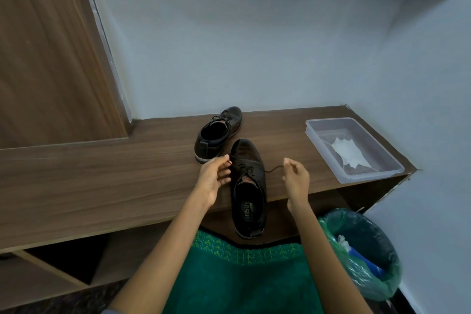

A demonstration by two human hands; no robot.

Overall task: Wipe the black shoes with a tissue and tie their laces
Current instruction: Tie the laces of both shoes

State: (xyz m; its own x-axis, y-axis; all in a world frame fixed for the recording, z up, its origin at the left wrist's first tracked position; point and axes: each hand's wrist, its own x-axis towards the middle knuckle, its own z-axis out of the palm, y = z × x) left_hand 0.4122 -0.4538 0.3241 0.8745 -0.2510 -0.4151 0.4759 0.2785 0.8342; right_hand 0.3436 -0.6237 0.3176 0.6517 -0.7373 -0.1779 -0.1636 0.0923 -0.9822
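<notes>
Hands (214,181) (295,178) pinch lace ends (274,169) — near shoe (248,186) overhangs wooden shelf (102,181).

blurred brand print on shoe insole (246,208)

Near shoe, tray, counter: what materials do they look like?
Near shoe: black leather or a synthetic lookalike, polished; the toe shows glossy highlights. Tray: clear, slightly frosted plastic; the counter shows through its walls. Counter: dark wood-grain, likely laminate over board; even printed-looking grain, matte sheen.
</notes>
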